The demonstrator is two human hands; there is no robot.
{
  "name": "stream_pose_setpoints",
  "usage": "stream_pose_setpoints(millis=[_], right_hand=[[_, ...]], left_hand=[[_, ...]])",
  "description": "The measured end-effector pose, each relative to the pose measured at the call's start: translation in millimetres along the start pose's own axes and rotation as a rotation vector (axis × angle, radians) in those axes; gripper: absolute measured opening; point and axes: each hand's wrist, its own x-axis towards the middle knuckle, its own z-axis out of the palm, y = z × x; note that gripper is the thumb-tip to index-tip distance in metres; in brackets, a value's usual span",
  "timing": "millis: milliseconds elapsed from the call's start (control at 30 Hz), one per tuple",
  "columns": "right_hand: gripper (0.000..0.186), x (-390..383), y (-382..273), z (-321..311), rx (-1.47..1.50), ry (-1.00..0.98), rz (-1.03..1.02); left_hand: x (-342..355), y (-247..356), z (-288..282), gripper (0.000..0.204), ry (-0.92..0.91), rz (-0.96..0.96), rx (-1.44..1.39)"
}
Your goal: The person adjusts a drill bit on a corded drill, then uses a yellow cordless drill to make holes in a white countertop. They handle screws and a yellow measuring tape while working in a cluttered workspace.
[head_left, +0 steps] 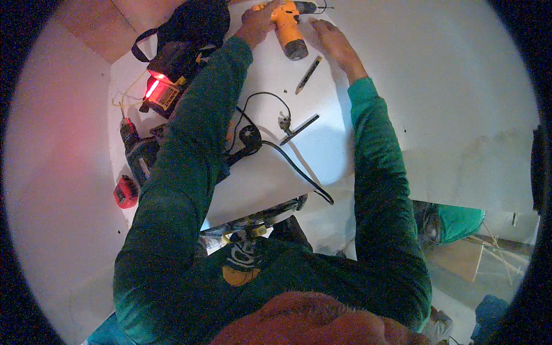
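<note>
At the far edge of the view, an orange cordless drill (284, 27) lies on the white surface, its dark chuck toward the right and its handle end toward me. My left hand (257, 24) is closed at the rear of the drill, with its fingertips partly cut off by the frame. Just right of the drill, my right hand (338, 46) rests with its fingers stretched out and nothing in it. A carpenter's pencil (309, 75) lies below the drill, between my forearms. Nearer me is a dark stick-shaped piece (300, 130) beside a small metal piece (284, 122) on a thin cord.
Left of my arm sit a black bag (192, 29), a device with glowing red lights (161, 92), a dark power tool (141, 155) and a red tape measure (125, 192). A black cable (293, 164) curls over the surface between my arms, by a round black part (250, 135).
</note>
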Motion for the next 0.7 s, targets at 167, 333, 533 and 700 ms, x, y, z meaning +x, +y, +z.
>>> stream_pose_setpoints(millis=[167,333,533,700], right_hand=[[0.078,5,-62,15,-0.009,-0.031,0.133],[0.045,23,-55,30,-0.125,-0.063,-0.155],[0.039,16,-60,29,-0.158,0.035,-0.209],[0.038,23,-55,31,-0.224,-0.086,-0.057]], left_hand=[[5,-5,8,0.083,-0.091,-0.534,-1.215],[3,-5,-11,0.078,-0.153,-0.125,-0.386],[0,-12,-18,0.072,-0.182,-0.066,-0.261],[7,-7,-19,0.067,-0.183,-0.05,-0.272]])
